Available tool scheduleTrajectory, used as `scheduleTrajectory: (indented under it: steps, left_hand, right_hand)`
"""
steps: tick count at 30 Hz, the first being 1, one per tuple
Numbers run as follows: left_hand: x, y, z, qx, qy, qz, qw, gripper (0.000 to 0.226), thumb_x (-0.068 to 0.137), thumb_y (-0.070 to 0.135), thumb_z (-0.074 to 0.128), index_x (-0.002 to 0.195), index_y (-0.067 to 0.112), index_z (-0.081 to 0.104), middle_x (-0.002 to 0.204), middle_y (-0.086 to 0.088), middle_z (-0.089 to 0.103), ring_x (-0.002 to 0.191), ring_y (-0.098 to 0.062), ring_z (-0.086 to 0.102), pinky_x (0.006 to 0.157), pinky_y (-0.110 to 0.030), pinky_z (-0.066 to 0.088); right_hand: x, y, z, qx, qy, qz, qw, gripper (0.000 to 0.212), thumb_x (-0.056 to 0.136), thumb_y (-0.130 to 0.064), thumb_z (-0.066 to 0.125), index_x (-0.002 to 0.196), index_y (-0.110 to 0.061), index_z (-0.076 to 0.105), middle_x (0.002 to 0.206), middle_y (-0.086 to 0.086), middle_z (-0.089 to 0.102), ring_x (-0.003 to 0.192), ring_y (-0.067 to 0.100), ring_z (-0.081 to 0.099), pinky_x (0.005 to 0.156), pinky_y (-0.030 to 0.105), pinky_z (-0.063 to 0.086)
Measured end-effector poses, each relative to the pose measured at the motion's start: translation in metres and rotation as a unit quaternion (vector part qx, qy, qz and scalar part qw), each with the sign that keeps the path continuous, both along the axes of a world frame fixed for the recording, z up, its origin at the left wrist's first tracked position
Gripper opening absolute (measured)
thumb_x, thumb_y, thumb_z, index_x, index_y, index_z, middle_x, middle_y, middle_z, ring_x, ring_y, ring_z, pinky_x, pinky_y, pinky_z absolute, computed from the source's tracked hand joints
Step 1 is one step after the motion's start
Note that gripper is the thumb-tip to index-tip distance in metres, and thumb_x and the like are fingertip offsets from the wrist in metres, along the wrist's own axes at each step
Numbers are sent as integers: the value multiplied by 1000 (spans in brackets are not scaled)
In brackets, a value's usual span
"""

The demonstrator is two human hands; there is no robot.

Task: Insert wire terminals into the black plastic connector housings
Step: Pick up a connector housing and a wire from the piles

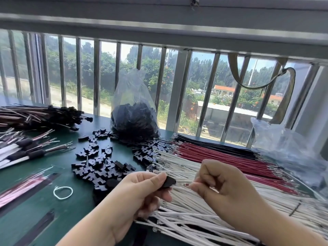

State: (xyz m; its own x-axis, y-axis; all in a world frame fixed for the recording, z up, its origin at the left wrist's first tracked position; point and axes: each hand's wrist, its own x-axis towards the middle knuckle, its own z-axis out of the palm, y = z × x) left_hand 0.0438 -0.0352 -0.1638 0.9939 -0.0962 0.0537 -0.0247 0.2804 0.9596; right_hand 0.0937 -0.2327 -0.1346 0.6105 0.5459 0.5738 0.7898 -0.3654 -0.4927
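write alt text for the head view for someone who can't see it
Left hand holds a black housing while the right hand pinches a wire, terminal aimed at it. Below lie white wires, with loose housings on a green table.

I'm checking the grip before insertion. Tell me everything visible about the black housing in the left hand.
The black connector housing is small, matte and plastic-looking, pinched between the left hand's thumb and fingers, which cover much of it. Its exposed end points right toward the metal terminal pinched by the right hand, a small gap apart. It is held above the white wires.
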Motion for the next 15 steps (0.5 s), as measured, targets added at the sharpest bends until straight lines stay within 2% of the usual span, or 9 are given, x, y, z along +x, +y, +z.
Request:
scheduleTrajectory:
  steps: [2, 4, 6, 9, 11, 13, 15]
  left_hand:
    - [1, 0, -1, -12, 2, -5, 1000, 21, 66, 35, 68, 61, 15, 71, 60, -10, 64, 39, -11, 42, 38, -17, 19]
    - [1, 0, -1, -17, 3, -15, 1000, 22, 67, 34, 68, 61, 14, 70, 60, -11, 64, 39, -11, 42, 37, -16, 20]
    - [2, 2, -1, -16, 3, -21, 1000, 22, 67, 34, 68, 62, 13, 70, 61, -11, 65, 39, -12, 43, 36, -16, 21]
    - [4, 3, -2, -16, 5, -29, 999, 24, 66, 35, 68, 62, 12, 70, 63, -12, 65, 38, -13, 43, 35, -16, 22]
    - [5, 4, -3, -16, 4, -34, 999, 23, 66, 35, 68, 61, 13, 70, 63, -13, 66, 37, -13, 43, 34, -15, 23]
    - [6, 6, -4, -12, 3, -42, 999, 24, 68, 35, 68, 62, 13, 70, 63, -13, 66, 37, -13, 43, 33, -16, 23]
    - [7, 7, -4, -4, 2, -46, 999, 25, 71, 35, 68, 64, 11, 71, 63, -13, 67, 36, -13, 44, 32, -16, 24]
  right_hand:
    - [2, -1, 0, 3, -3, 1, 1000, 34, 73, -42, 62, 66, -22, 35, 68, 10, 54, 58, 16, 48, 55, 15, 42]
    - [4, -2, 0, 25, 8, 3, 1000, 37, 76, -31, 68, 64, -22, 35, 66, 13, 51, 56, 17, 44, 55, 11, 37]
    - [4, -2, 0, 40, 21, 13, 999, 38, 76, -24, 70, 62, -24, 34, 66, 15, 49, 56, 17, 41, 56, 13, 37]
    - [2, 1, 0, 11, 5, 8, 1000, 36, 74, -29, 70, 62, -24, 36, 67, 8, 55, 58, 17, 48, 56, 17, 41]
    - [1, 2, 1, -2, -5, 2, 1000, 39, 76, -22, 73, 63, -23, 37, 68, 5, 58, 61, 15, 52, 58, 15, 42]
    - [2, 2, 1, -9, -2, -3, 1000, 39, 77, -17, 74, 64, -22, 38, 71, 9, 57, 61, 16, 51, 59, 16, 42]
    - [2, 2, 3, -22, 14, -2, 1000, 37, 77, -21, 73, 64, -21, 38, 71, 13, 55, 63, 22, 51, 60, 25, 45]
